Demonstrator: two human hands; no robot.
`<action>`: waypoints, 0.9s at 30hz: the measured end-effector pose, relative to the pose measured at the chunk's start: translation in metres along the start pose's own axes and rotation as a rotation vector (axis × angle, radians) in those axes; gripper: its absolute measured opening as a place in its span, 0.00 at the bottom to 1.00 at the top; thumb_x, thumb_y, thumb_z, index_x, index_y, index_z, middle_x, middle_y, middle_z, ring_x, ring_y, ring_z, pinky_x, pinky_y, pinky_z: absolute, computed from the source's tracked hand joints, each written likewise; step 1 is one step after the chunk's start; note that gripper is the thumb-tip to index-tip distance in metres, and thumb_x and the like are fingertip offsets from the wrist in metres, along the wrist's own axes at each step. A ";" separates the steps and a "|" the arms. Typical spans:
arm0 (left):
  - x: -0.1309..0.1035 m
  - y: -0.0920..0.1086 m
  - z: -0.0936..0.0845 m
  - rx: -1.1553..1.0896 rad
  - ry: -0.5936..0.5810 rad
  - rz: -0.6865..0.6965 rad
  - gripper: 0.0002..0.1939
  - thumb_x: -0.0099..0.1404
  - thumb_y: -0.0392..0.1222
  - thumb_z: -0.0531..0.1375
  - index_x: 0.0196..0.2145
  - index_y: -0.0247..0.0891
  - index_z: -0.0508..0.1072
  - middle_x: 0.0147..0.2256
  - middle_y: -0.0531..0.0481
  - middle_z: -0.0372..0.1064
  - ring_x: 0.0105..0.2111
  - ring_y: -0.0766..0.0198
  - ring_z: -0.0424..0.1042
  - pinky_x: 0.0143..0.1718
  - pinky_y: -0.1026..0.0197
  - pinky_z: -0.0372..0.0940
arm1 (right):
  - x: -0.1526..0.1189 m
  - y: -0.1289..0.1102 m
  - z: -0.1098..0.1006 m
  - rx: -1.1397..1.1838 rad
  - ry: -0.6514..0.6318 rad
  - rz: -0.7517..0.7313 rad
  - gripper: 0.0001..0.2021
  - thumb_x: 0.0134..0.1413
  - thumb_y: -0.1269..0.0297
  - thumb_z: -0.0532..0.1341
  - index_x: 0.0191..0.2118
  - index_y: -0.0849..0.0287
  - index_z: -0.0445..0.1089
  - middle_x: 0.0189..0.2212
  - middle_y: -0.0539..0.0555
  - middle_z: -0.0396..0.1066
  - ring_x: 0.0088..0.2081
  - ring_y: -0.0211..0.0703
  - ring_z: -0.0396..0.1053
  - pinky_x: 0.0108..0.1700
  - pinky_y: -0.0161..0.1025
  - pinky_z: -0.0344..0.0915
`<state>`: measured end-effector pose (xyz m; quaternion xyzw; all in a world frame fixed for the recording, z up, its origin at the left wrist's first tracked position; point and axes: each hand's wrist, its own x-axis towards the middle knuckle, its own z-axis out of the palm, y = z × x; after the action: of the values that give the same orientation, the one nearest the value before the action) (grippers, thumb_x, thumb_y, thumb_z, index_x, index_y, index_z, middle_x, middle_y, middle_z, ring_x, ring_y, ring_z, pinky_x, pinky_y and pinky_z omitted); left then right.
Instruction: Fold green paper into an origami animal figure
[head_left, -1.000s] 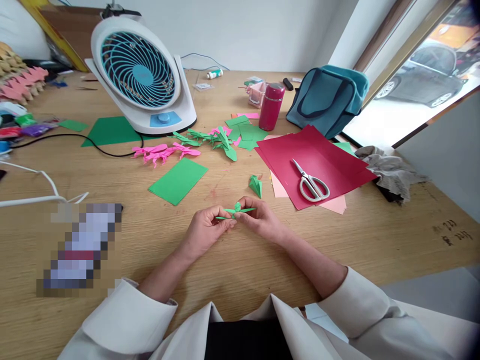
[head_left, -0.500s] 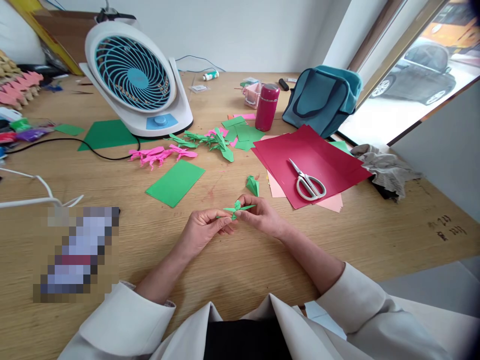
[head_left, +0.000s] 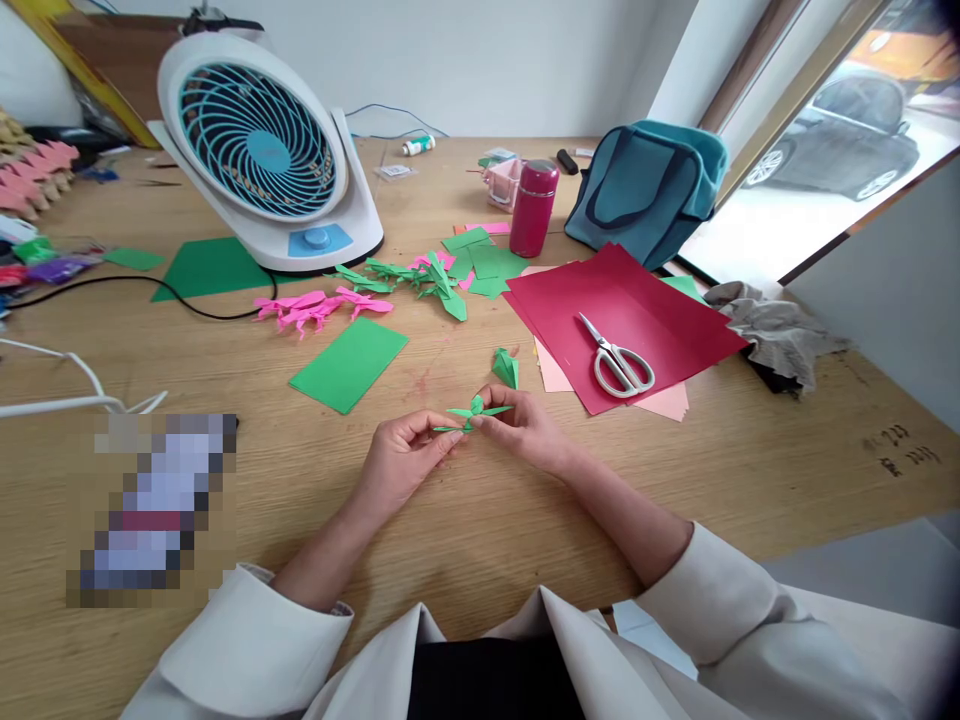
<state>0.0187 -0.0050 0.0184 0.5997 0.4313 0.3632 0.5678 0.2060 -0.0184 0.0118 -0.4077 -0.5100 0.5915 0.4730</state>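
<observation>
A small green folded paper figure [head_left: 474, 411] with thin pointed arms is pinched between both my hands just above the wooden table [head_left: 750, 470]. My left hand [head_left: 401, 460] grips its left tip with thumb and fingers. My right hand [head_left: 525, 428] holds its middle and right side. Another small green folded piece [head_left: 508, 367] lies on the table just beyond my right hand. A flat green paper rectangle [head_left: 349, 362] lies further left.
Scissors [head_left: 619, 362] rest on dark red paper sheets [head_left: 637, 300] to the right. Pink [head_left: 319, 306] and green [head_left: 420, 276] folded figures lie before a white-and-blue fan [head_left: 262, 150]. A red flask [head_left: 532, 208], teal bag [head_left: 645, 190], grey cloth [head_left: 776, 330] and cables [head_left: 75, 385] surround them.
My hands stay together on the green figure; my left fingers have slid slightly along its left tip. The view has shifted a little.
</observation>
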 end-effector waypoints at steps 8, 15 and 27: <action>-0.001 -0.007 -0.004 0.002 -0.002 0.009 0.08 0.57 0.44 0.67 0.33 0.37 0.81 0.32 0.49 0.79 0.24 0.69 0.71 0.23 0.68 0.64 | -0.001 0.000 0.001 -0.022 0.007 -0.034 0.21 0.47 0.46 0.69 0.32 0.58 0.65 0.28 0.48 0.65 0.31 0.38 0.65 0.36 0.35 0.63; -0.002 -0.006 -0.004 -0.026 -0.011 -0.023 0.11 0.59 0.47 0.66 0.35 0.37 0.82 0.30 0.48 0.78 0.26 0.66 0.72 0.22 0.68 0.63 | -0.003 -0.004 0.002 -0.048 0.026 -0.023 0.21 0.48 0.46 0.69 0.32 0.58 0.64 0.28 0.48 0.63 0.30 0.36 0.63 0.34 0.35 0.60; -0.002 -0.004 -0.004 -0.087 -0.081 -0.070 0.18 0.64 0.54 0.62 0.40 0.37 0.80 0.33 0.45 0.79 0.30 0.61 0.77 0.22 0.67 0.63 | -0.002 -0.003 0.002 -0.052 0.064 -0.063 0.20 0.48 0.47 0.69 0.33 0.58 0.65 0.29 0.49 0.64 0.32 0.37 0.63 0.35 0.35 0.61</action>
<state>0.0143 -0.0053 0.0150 0.5732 0.4125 0.3368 0.6228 0.2053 -0.0211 0.0147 -0.4225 -0.5224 0.5494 0.4968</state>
